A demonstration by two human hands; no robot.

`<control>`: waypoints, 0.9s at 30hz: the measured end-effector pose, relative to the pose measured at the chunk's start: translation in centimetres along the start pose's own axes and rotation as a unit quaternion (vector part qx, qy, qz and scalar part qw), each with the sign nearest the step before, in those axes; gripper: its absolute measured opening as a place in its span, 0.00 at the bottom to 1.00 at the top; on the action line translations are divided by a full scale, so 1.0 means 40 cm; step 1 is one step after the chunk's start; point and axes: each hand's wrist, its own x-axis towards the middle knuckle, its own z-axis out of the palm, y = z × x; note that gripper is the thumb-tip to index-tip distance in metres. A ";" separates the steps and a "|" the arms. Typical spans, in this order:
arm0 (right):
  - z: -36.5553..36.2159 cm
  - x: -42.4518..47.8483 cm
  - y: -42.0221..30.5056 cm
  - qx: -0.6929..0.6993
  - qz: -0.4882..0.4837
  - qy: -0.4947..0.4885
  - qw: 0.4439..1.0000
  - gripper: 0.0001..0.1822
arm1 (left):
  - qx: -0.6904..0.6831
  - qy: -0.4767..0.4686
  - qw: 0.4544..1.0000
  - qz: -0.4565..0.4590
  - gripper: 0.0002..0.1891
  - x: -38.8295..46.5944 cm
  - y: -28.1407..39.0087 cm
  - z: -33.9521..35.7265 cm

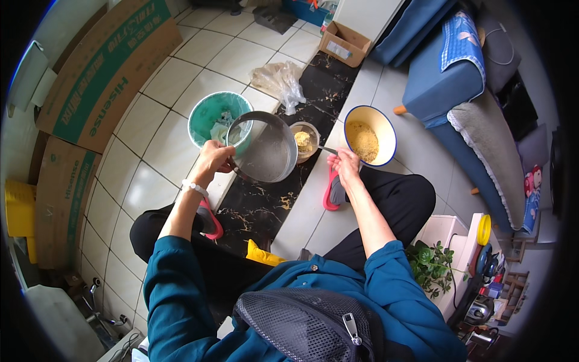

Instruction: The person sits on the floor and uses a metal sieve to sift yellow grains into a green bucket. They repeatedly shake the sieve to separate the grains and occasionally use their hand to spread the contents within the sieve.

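Observation:
My left hand (215, 156) grips the near left rim of a round metal sieve (264, 149) with a fine mesh. The sieve is tilted, and its left side overlaps a green bin (199, 120) lined with a clear bag and holding crumpled scraps. In my right hand (347, 166) is the handle of a metal spoon (326, 148). The spoon's far end meets a pale yellow crumbly heap (302, 139) at a clear plastic tub (308, 157); whether it touches the tub's contents is unclear. Beside my right hand, a blue-rimmed enamel basin (383, 144) holds yellowish-brown meal (362, 142).
A crumpled plastic bag (280, 81) lies beyond the bin on the tiles and a black stone strip (323, 83). Farther off stands an open cardboard box (345, 43). A blue sofa (445, 86) is at right, a leafy plant (432, 267) lower right, large flat cartons (106, 77) at left.

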 end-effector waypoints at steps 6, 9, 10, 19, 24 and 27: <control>-0.001 -0.015 -0.042 -0.005 -0.019 -0.008 1.000 0.14 | 0.034 0.000 0.999 -0.009 0.11 0.023 -0.027 0.009; 0.005 -0.027 -0.061 -0.002 -0.019 -0.013 1.000 0.14 | 0.041 0.002 0.999 -0.012 0.11 0.020 -0.026 0.017; 0.006 -0.032 -0.067 0.000 -0.019 -0.014 1.000 0.14 | 0.050 0.012 0.999 -0.008 0.12 0.020 -0.026 0.022; 0.016 -0.078 -0.127 -0.003 -0.024 -0.027 0.999 0.13 | 0.100 0.028 0.995 0.009 0.16 0.025 -0.012 0.041; 0.031 -0.133 -0.188 -0.011 -0.032 -0.037 0.999 0.14 | 0.114 0.025 0.993 -0.003 0.16 0.034 -0.006 0.057; 0.039 -0.168 -0.224 -0.011 -0.040 -0.052 0.998 0.15 | 0.110 0.017 0.994 -0.005 0.14 0.043 -0.004 0.063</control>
